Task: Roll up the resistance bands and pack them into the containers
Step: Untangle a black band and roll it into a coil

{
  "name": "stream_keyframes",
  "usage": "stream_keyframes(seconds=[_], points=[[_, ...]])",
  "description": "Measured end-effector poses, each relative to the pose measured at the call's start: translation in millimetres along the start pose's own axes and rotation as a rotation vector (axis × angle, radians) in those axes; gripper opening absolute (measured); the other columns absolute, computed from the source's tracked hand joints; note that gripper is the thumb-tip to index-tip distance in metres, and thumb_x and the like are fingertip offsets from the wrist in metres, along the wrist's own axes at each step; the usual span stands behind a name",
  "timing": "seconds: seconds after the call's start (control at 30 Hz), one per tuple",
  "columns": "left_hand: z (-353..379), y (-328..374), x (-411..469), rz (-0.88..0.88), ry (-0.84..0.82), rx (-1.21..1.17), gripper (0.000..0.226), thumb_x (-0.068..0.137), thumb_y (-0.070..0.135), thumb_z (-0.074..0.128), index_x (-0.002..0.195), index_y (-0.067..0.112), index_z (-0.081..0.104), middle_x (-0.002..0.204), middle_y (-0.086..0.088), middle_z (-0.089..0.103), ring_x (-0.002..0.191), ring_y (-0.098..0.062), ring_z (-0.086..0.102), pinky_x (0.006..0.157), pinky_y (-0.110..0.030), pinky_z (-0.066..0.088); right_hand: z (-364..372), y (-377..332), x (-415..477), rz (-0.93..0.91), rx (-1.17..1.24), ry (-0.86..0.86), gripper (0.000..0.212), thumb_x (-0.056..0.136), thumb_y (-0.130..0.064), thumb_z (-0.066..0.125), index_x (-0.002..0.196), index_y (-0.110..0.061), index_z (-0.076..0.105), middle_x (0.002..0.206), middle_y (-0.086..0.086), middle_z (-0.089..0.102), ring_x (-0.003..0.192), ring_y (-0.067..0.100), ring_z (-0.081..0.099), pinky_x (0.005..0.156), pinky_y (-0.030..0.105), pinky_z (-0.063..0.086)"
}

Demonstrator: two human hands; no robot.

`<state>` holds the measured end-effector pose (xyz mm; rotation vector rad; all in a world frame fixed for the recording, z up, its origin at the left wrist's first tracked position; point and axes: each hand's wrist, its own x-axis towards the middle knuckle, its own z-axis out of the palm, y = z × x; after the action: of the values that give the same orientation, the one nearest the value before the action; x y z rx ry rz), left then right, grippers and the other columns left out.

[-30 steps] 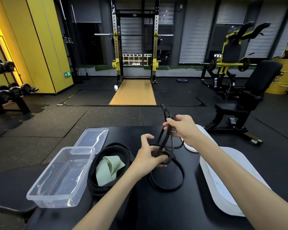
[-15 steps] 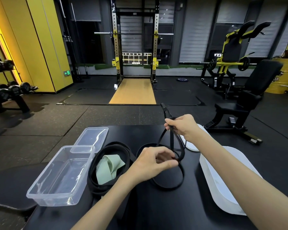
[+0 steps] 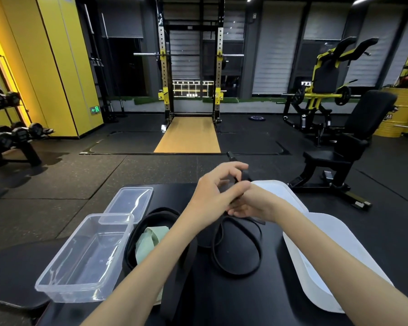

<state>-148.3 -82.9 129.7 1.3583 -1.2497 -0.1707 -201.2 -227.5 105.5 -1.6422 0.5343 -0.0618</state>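
Evidently | pinched black band (image 3: 260, 248) in 2 curled hands, left hand (image 3: 210, 194) above right hand (image 3: 250, 204), to wind it | had clear container (image 3: 85, 257) open alongside for packing

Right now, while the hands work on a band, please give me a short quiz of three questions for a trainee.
1. True or false: the green band lies inside the clear box.
2. Which band do the left hand and the right hand hold? A) green band B) thin black band C) wide black band
3. Fill in: the clear box stands on the person's ____ side.
Key: 1 false, it lies on the table, inside the wide black band's loop; 2 B; 3 left.
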Motion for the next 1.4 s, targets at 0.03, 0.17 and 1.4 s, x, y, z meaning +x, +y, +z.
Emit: stream_keyframes(seconds=[0.03,0.17,1.4], points=[[-1,3,6,-0.010,0.018,-0.022,0.009,0.081,0.032,0.065,0.079,0.025,0.059,0.113,0.012,0.066,0.110,-0.011,0.060,0.097,-0.048,0.046,0,-1,-3,0.016,-0.019,0.015,0.019,0.092,-0.013,0.046,0.094,-0.005,0.063,0.075,0.012,0.065,0.062,0.018,0.061,0.058,0.024,0.049],[-7,11,22,-0.026,0.117,-0.054,0.016,0.083,0.018,0.070,0.077,0.031,0.064,0.096,0.003,0.073,0.095,-0.016,0.067,0.090,-0.045,0.051,-1,-12,-26,-0.042,-0.425,0.106,0.033,0.099,-0.030,0.041,0.086,-0.012,0.066,0.060,0.002,0.057,0.051,0.015,0.052,0.048,0.020,0.039],[13,-19,12,-0.335,-0.074,-0.314,0.037,0.104,0.034,0.030,0.092,0.017,0.061,0.072,0.005,0.049,0.069,-0.013,0.049,0.074,-0.029,0.038,-3,-70,-40,-0.449,0.148,0.086,0.024,0.099,-0.015,0.050,0.107,0.002,0.063,0.097,0.022,0.069,0.083,0.035,0.064,0.047,0.025,0.044]])
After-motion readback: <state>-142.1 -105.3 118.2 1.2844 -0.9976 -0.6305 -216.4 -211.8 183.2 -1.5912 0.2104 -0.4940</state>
